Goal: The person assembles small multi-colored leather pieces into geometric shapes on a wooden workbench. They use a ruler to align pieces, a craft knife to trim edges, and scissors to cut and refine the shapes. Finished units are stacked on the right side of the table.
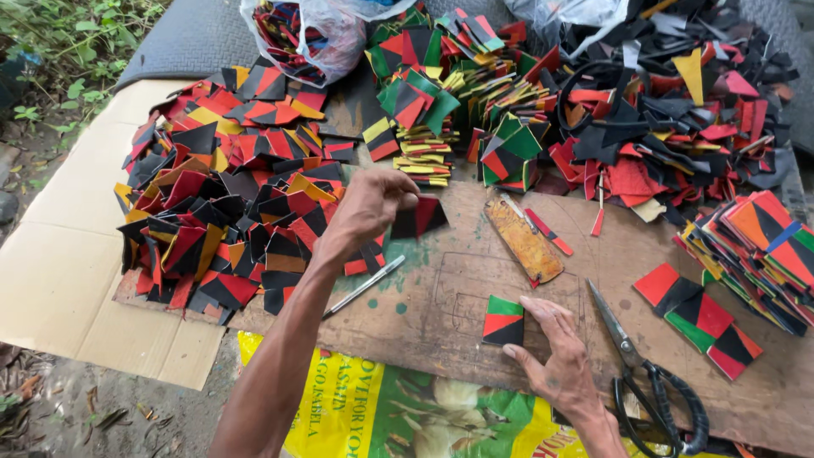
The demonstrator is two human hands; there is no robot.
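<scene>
Matt rubbery colour patches [237, 212] lie on a rough, stained wooden board [441, 297] beside metal scissors [644, 373].

Red/black patch [421, 217]: lifted, tilted, pinched above board. Green/red/black patch [504, 320]: flat on wood board, near front edge.

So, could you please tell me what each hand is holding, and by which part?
The left hand pinches a black-and-red patch by its left edge. The right hand holds nothing; its fingertips rest against the right edge of a green, red and black patch.
</scene>
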